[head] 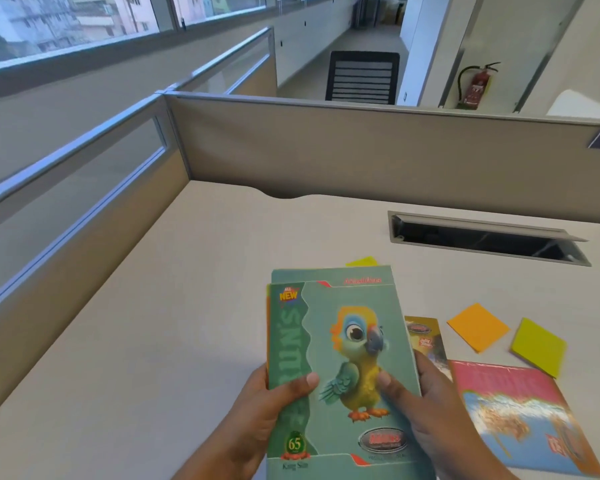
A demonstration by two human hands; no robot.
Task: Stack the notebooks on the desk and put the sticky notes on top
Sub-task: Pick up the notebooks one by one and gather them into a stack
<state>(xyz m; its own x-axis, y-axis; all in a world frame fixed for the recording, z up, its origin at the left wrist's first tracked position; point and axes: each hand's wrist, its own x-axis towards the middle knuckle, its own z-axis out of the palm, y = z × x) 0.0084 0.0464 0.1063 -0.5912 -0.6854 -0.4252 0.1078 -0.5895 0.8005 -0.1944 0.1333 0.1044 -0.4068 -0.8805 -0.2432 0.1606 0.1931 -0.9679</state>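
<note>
Both hands hold a small pile of green parrot-cover notebooks (340,341) above the desk (187,306); a second green cover shows behind the front one. My left hand (257,410) grips the left edge, thumb on the cover. My right hand (426,407) grips the right edge. A pink and blue notebook (520,417) lies flat at the right. Another notebook (426,337) peeks out behind the pile. An orange sticky-note pad (478,327) and a yellow-green pad (538,346) lie to the right. A yellow pad (362,261) shows just past the pile's top edge.
An open cable hatch (485,239) is sunk into the desk at the back right. Beige partition walls (361,154) close the desk's far and left sides. A black chair (362,77) and a fire extinguisher (475,86) stand beyond the partition.
</note>
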